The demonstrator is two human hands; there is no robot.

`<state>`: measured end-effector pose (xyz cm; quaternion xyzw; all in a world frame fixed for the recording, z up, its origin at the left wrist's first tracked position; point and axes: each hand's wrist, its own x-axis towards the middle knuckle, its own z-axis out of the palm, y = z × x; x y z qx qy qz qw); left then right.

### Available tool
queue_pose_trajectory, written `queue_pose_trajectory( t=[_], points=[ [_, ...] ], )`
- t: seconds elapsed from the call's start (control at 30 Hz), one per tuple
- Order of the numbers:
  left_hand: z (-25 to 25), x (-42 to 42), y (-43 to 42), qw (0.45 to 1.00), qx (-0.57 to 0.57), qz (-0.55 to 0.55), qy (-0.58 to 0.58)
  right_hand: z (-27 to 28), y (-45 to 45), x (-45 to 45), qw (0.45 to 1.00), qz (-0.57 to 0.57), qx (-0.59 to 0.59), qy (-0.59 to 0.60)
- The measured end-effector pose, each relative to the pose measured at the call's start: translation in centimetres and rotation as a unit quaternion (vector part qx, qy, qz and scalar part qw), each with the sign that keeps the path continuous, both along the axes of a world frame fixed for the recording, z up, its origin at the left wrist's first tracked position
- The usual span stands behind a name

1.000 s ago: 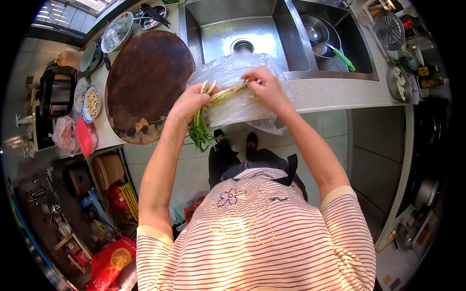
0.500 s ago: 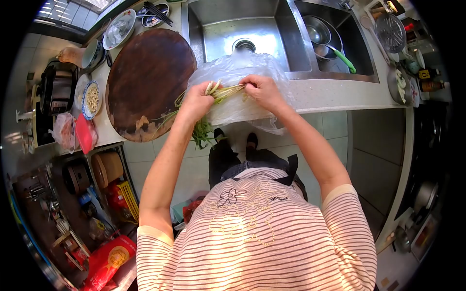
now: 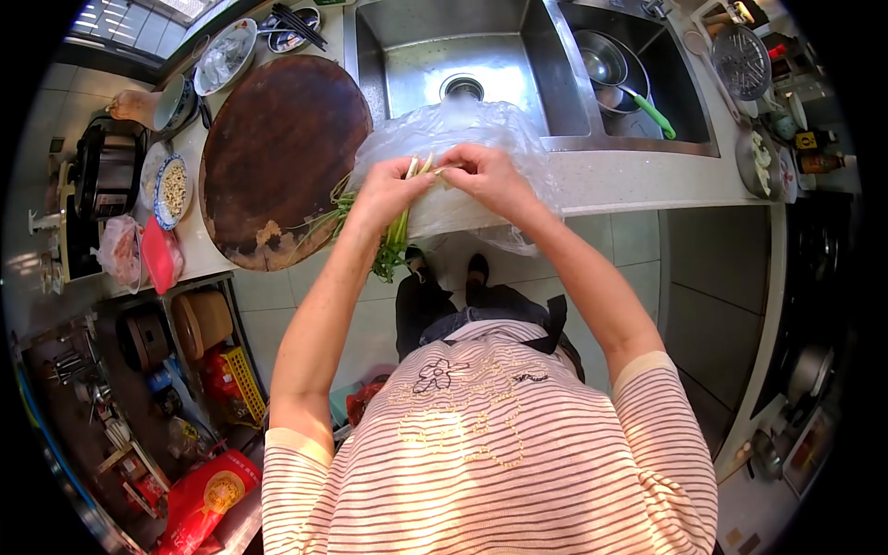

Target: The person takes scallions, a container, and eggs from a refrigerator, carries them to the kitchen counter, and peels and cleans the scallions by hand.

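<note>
My left hand [image 3: 387, 192] is closed round a bunch of green onions [image 3: 396, 242], whose white ends stick up above the fingers and whose green leaves hang below over the counter's edge. Some thin leaves also reach left over the round wooden board. My right hand [image 3: 486, 178] is beside it, thumb and fingers pinched at the pale ends; what exactly is between the fingertips is too small to tell. Under both hands a clear plastic bag [image 3: 499, 129] lies spread on the counter, partly over the sink's front edge.
The large round wooden board [image 3: 282, 148] lies to the left. Behind the bag is the steel sink [image 3: 453, 55]; pans with a green handle [image 3: 652, 113] sit in the right basin. A blue-rimmed plate [image 3: 174, 191] and a red lid [image 3: 162, 256] are at far left.
My right hand has moved left, close to my left hand. The long pale strands stretched between the hands before no longer show there.
</note>
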<state>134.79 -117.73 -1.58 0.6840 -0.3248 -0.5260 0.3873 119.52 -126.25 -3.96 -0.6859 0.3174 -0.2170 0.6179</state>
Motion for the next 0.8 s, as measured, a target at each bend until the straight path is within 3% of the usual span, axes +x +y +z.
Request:
queue_pose_trajectory(
  t=[0.1,0.2,0.3,0.53,0.7,0.8],
  points=[
    [-0.9,0.3,-0.2,0.999,0.028,-0.006,0.027,-0.7,-0.4,-0.1,0.977,0.038,-0.21,0.013],
    [-0.3,0.2,-0.1,0.999,0.042,0.001,0.024,-0.9,-0.7,-0.1,0.963,0.034,-0.269,0.005],
    [0.1,1.3,0.3,0.994,0.051,0.052,0.078,-1.7,-2.1,-1.2,0.965,-0.013,-0.253,0.064],
    [0.0,0.8,-0.1,0.994,0.036,0.04,0.093,-0.9,-1.7,-0.4,0.982,-0.02,-0.186,0.032],
    [-0.6,0.5,-0.2,0.997,0.028,0.051,0.049,-0.8,-0.8,-0.2,0.986,-0.07,-0.145,0.037],
    [-2.1,0.7,-0.2,0.999,-0.007,0.052,0.011,-0.1,-0.8,-0.6,0.985,-0.035,-0.166,0.017]
  ],
)
